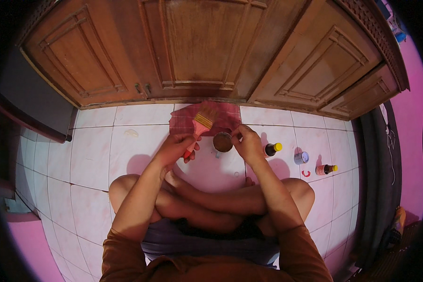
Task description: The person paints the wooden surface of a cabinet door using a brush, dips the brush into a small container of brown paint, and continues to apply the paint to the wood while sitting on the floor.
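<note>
My left hand [176,148] grips a paintbrush [203,121] by its red handle, bristles upward over a dark red cloth [183,115]. My right hand [244,143] is at the right rim of a small cup [222,142] of brown contents, fingers bent together; what they hold is too small to make out. Right of that hand are a dark bottle with a yellow cap [272,149], a small lilac-and-silver container [301,157], a red ring-shaped piece [306,173] and another yellow-capped bottle [326,169].
A wooden cabinet [197,47] spans the back above white floor tiles [89,164]. A dark appliance [33,94] stands at the left. A long dark padded item [380,169] with a white cord lies along the pink wall [413,131] at the right. My crossed legs are below my hands.
</note>
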Available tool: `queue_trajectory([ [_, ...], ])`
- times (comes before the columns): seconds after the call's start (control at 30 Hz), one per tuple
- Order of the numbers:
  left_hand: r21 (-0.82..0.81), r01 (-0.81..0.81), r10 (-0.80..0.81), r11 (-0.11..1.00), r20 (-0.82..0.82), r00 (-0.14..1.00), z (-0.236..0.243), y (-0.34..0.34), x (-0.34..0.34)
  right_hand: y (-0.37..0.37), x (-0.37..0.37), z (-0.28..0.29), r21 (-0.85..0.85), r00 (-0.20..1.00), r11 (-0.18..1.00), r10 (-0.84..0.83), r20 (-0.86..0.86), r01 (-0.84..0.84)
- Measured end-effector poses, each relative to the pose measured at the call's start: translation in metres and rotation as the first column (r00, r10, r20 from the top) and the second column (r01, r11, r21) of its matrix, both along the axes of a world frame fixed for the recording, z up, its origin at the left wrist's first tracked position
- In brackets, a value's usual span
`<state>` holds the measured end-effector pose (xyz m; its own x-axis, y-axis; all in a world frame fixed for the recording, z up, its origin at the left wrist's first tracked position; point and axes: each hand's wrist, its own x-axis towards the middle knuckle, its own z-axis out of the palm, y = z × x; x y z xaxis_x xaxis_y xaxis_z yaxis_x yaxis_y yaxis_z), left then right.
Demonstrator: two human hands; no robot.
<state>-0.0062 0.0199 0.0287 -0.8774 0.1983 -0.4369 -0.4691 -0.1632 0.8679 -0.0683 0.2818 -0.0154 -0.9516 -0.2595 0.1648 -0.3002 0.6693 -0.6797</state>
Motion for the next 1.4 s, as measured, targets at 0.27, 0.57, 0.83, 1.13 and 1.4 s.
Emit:
queue_trajectory([
  [0.27,-0.044,-0.022,0.022,0.999,-0.002,1.0,-0.001,0.003,-0.004,0.001,0.008,0.016,-0.036,0.993,0.992,-0.12,0.008,0.12],
  [0.57,-0.03,-0.045,0.044,0.999,-0.028,0.999,-0.001,0.002,-0.005,0.076,0.007,0.055,-0.705,0.984,0.691,-0.055,0.17,0.16],
  [0.83,-0.03,-0.038,0.037,0.999,-0.036,0.999,0.0,0.005,-0.005,0.272,0.055,0.049,-0.611,0.787,0.505,-0.479,0.389,0.61],
  [1.13,-0.098,-0.063,0.063,0.993,0.005,0.998,-0.003,0.009,0.001,0.308,0.099,-0.065,-0.607,0.591,0.168,-0.527,0.611,0.777],
  [1.4,-0.014,-0.017,0.017,1.0,-0.007,1.0,-0.012,0.024,0.011,0.323,0.103,-0.085,-0.611,0.643,0.24,-0.456,0.615,0.754],
])
